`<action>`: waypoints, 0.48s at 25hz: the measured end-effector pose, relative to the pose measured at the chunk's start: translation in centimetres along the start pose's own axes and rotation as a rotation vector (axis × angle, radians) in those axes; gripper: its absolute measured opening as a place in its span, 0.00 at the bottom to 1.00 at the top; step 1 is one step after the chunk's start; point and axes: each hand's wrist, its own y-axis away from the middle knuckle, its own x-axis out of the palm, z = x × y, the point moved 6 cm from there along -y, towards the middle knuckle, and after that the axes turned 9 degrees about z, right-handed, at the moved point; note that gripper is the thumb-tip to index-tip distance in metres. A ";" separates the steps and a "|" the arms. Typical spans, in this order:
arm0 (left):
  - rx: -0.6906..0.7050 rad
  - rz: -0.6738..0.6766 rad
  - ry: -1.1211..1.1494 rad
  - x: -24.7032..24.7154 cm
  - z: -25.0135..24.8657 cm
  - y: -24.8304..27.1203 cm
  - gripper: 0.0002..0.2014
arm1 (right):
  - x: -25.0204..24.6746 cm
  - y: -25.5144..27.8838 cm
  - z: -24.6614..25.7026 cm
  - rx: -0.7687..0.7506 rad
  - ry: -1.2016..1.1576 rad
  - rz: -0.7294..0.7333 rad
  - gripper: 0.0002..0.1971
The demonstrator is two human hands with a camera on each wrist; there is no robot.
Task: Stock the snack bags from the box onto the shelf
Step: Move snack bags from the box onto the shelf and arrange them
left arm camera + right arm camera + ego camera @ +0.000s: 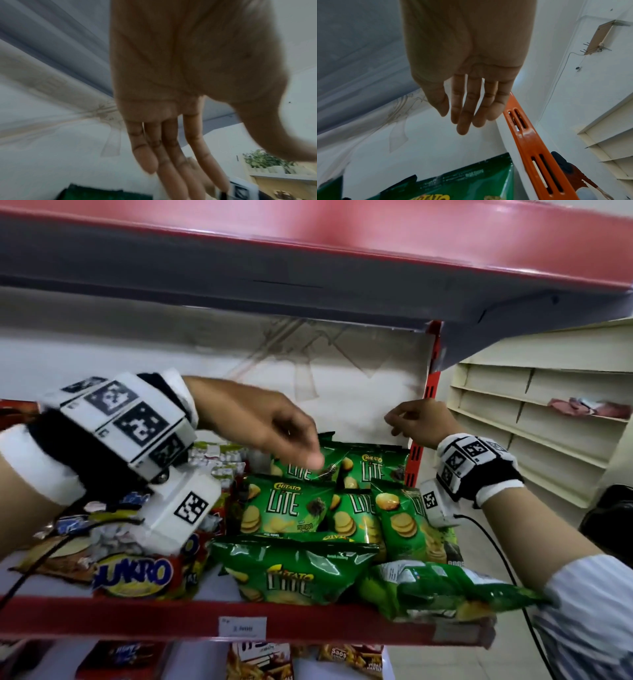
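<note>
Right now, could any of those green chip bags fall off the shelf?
Maybe. Two green bags lie flat at the shelf's front edge; the right flat bag pokes past the red lip by the sleeve, so a nudge might tip it off. The left hand and right hand hang empty over the standing bags, which lean on each other; bumping one could topple others.
</note>
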 end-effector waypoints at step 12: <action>-0.188 -0.047 -0.200 2.1 1.7 -1.8 0.09 | -0.9 0.8 -2.5 -0.007 -0.333 -0.054 0.07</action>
